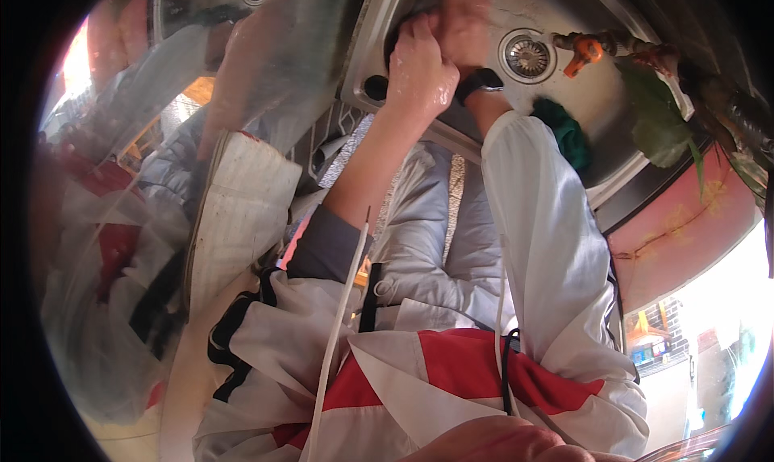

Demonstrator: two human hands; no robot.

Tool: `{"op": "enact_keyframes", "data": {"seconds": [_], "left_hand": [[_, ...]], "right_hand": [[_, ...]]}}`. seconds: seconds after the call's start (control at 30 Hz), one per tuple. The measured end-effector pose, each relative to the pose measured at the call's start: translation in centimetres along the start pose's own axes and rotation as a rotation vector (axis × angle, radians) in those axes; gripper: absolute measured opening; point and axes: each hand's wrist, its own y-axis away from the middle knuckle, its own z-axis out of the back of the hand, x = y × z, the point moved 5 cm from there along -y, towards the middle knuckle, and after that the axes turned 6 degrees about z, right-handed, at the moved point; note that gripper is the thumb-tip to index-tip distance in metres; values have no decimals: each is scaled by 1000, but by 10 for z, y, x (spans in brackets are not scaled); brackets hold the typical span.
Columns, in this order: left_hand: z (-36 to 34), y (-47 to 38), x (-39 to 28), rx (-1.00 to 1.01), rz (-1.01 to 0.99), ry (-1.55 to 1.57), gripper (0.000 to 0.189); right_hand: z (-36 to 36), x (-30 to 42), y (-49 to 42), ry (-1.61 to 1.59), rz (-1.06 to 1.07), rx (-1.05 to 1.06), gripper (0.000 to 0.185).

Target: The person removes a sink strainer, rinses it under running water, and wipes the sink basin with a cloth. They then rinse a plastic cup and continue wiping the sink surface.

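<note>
My left hand [423, 66], wet and with curled fingers, is over the near left part of a stainless steel sink [595, 93]. Close against it, my right hand [462, 29] is blurred; a dark watch [481, 84] is on that wrist. Whether either hand holds anything cannot be seen. Right of the hands is a round drain strainer [527, 55], with an orange-handled valve [583, 54] on a pipe beside it. A dark green cloth [562, 132] lies in the sink near my right sleeve.
A reflective panel [254, 87] stands along the left side. Near it is a worn whitish board [242, 214]. Large green leaves [659, 117] overhang the sink's right edge. A pinkish surface [677, 232] lies at the right. White cords [341, 317] hang from my jacket.
</note>
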Motion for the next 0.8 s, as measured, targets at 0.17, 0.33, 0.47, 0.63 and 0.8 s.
{"op": "enact_keyframes", "data": {"seconds": [0.17,0.33,0.47,0.63,0.8], "left_hand": [[40,7,-6,-216,-216,102,49],[63,7,3,-436,-339,-51,68],[56,9,22,-301,-226,-83,85],[50,10,37,-306,-248,-29,88],[52,8,40,-293,-238,5,86]], "right_hand": [[18,22,23,-24,198,131,67],[39,23,32,161,245,286,70],[16,17,-2,152,40,75,80],[-6,29,-23,156,-261,-141,86],[-9,47,20,-148,-220,47,42]]}}
